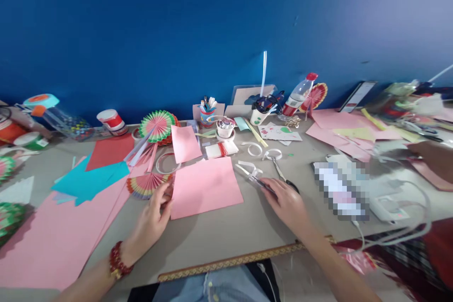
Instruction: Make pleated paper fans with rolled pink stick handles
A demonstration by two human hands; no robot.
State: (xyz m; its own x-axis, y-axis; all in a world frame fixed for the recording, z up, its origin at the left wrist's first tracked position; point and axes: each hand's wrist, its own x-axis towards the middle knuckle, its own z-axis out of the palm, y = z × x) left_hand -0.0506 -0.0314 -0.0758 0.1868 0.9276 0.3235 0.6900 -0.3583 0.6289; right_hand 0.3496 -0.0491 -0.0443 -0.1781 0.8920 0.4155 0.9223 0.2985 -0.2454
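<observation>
1. Pink sheet (207, 188) lies near centre on the worktop (198, 245); probably light, easily creased, best held by its edges.
2. Left hand (155, 210) curls at its left edge, right hand (287, 204) over a dark tool (264, 185); whether either grip pinches, I cannot tell.

Bracelet (117, 255): dark red beads, gold-coloured charm (116, 273)
Forearms (323, 257): 2, bare from here
Lap: light blue cloth (191, 289), yellowish buttons (210, 284), black cloth (143, 293) alongside
</observation>
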